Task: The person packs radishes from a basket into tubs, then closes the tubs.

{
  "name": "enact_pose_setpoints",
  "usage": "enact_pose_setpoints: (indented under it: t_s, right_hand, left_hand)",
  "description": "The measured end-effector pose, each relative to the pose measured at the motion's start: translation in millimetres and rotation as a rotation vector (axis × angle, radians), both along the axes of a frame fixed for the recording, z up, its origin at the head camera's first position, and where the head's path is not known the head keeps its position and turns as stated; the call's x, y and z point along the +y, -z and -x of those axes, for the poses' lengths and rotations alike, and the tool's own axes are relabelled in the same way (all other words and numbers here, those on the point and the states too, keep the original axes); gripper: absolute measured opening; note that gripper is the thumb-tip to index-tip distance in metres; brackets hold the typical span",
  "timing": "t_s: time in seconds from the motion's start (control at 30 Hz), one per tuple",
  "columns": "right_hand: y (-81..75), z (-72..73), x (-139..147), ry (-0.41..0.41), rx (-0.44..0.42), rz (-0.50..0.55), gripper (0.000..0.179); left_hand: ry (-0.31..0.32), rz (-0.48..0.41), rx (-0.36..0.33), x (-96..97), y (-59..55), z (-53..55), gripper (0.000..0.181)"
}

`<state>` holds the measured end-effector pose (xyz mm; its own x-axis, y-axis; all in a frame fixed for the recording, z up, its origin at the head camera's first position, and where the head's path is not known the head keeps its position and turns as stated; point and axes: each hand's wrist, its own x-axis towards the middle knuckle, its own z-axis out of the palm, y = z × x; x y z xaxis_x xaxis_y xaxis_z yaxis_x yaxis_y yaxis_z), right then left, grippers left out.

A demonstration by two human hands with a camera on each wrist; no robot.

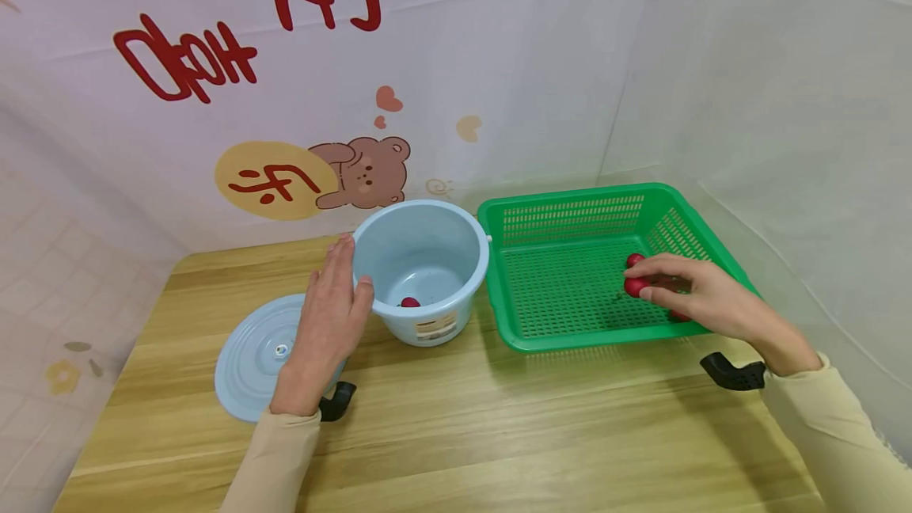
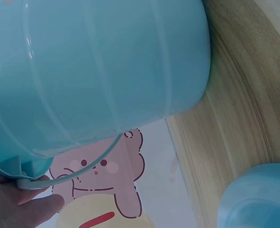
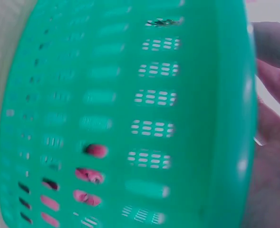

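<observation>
In the head view, my right hand (image 1: 701, 291) reaches over the near right side of a green basket (image 1: 556, 343) and pinches a round red radish (image 1: 636, 286) between thumb and fingertips. A second radish (image 1: 635, 260) lies just behind it, and another (image 1: 679, 315) is partly hidden under the hand. My left hand (image 1: 329, 327), fingers fairly straight, rests against the left rim of a light blue bucket (image 1: 435, 327). Inside the bucket lies one radish (image 1: 409, 302). The left wrist view shows the bucket's handle (image 2: 90, 166) by the left thumb.
A round light blue lid (image 1: 245, 355) lies on the wooden table (image 1: 456, 426), partly beneath my left forearm. The basket stands close to the bucket's right side. A printed cloth wall (image 1: 527, 85) rises behind, and pale cloth hangs at the right.
</observation>
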<state>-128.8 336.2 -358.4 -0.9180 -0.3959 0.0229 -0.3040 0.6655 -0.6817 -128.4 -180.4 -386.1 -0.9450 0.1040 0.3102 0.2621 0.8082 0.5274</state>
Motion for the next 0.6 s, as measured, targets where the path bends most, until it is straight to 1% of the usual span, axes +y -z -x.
enact_pose_setpoints:
  t_s: [0.2, 0.33, 0.5, 0.6]
  right_hand:
    - [-2.8, -5.4, -5.6, 0.020, 0.003, 0.062, 0.033]
    - [-5.1, -7.5, -10.4, 0.043, 0.020, 0.073, 0.035]
    - [-8.6, -10.7, -19.1, 0.059, 0.071, 0.072, 0.035]
    - [-11.2, -13.2, -26.7, 0.061, 0.109, 0.097, 0.035]
  left_hand:
    - [0.001, 0.002, 0.007, 1.0, -0.4, 0.3, 0.066]
    - [-0.003, 0.005, 0.008, 1.0, -0.5, 0.3, 0.066]
    - [-0.005, 0.006, 0.006, 0.5, -0.6, 0.1, 0.066]
    - [-0.004, 0.005, 0.004, 0.5, -0.6, 0.1, 0.066]
